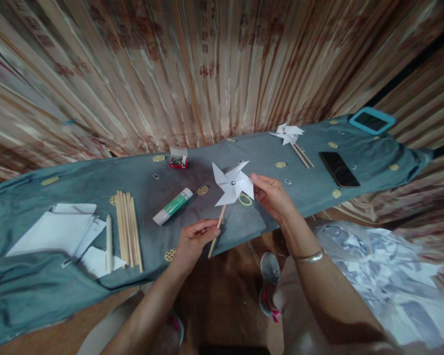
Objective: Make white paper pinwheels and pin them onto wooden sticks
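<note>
A white paper pinwheel (225, 185) on a wooden stick is held up over the near edge of the cloth-covered table (259, 217). A shiny pin head shows at the middle of its blades. My left hand (196, 240) pinches the stick below the blades. With thumb and fingers closed, my right hand (272, 195) is at the tip of the right blade and seems to grip it. Left of the pinwheel lies a green and white glue stick (173, 206). Behind it stands an open red box of pins (178, 160).
Wooden sticks (129, 229), a white pen-like rod (109, 244) and white paper sheets (54, 231) lie at the left. Finished-looking pinwheels (287, 133), a dark phone (339, 169) and a blue-framed device (372, 121) are at the right. Paper scraps (395, 281) fill a plastic bag below.
</note>
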